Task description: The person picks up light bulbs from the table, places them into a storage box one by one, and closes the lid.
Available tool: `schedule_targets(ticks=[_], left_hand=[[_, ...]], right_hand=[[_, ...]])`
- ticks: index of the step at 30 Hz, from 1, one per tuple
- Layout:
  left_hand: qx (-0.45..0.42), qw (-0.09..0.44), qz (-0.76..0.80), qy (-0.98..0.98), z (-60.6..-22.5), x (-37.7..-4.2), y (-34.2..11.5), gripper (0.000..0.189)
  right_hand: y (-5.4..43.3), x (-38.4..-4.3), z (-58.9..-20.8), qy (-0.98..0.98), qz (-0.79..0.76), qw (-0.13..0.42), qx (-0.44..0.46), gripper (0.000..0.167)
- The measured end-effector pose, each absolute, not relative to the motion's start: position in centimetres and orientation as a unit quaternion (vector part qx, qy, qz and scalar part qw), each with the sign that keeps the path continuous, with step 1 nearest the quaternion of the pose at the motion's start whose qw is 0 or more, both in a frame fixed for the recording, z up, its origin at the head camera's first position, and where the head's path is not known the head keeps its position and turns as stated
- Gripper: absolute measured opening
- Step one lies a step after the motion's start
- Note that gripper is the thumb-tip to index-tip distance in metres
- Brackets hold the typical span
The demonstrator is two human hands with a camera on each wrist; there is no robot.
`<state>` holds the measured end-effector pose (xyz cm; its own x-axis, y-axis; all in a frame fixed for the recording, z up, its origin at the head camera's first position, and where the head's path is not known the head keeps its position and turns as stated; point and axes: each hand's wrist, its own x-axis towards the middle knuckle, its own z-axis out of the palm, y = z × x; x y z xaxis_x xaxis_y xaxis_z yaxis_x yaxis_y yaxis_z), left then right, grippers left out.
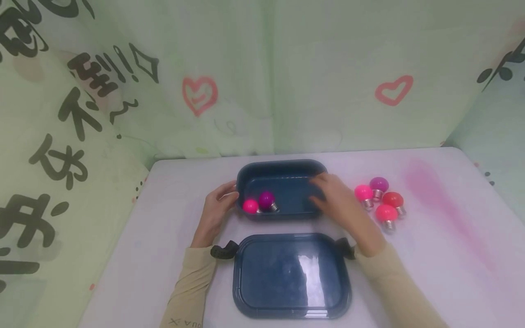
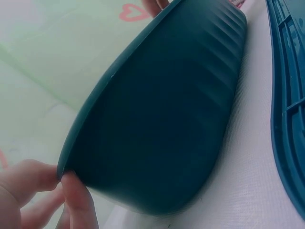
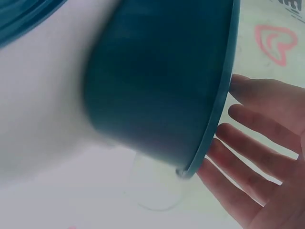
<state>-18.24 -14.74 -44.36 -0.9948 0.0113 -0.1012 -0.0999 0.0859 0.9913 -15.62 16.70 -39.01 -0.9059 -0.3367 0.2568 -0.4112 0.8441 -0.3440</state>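
Observation:
A dark blue plastic box (image 1: pixel 287 210) stands on the table with its top uncovered. Inside, towards its left end, lie a pink light bulb (image 1: pixel 250 206) and a purple light bulb (image 1: pixel 266 199). My left hand (image 1: pixel 217 205) pinches the box's left rim between thumb and finger; the left wrist view shows this hand (image 2: pixel 52 195) at the rim. Over the box's right end reaches my right hand (image 1: pixel 332 193), holding nothing. In the right wrist view its fingers (image 3: pixel 252 148) are extended and spread along the rim; whether they touch it I cannot tell.
A dark blue lid (image 1: pixel 283 275) lies flat in front of the box, between my forearms. To the right of the box, several pink, red and purple bulbs (image 1: pixel 386 213) lie grouped on the white table (image 1: pixel 430 273). A pale green curtain (image 1: pixel 295 91) hangs behind.

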Motion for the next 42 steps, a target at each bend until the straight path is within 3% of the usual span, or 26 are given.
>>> schedule_targets(ticks=[8, 22, 42], left_hand=[[-0.023, 0.04, 0.677, 0.734, -44.4, -18.3, -14.8, 0.042], [-0.027, 0.037, 0.68, 0.732, -44.5, -18.3, -14.7, 0.041], [-0.028, 0.036, 0.679, 0.733, -44.5, -18.3, -14.7, 0.042]], right_hand=[[18.2, -15.1, -38.6, -0.964, 0.212, 0.057, 0.152, 0.051], [21.0, -14.4, -39.1, -0.966, 0.229, 0.044, 0.112, 0.048], [23.9, -14.1, -39.8, -0.974, 0.202, 0.067, 0.078, 0.039]])
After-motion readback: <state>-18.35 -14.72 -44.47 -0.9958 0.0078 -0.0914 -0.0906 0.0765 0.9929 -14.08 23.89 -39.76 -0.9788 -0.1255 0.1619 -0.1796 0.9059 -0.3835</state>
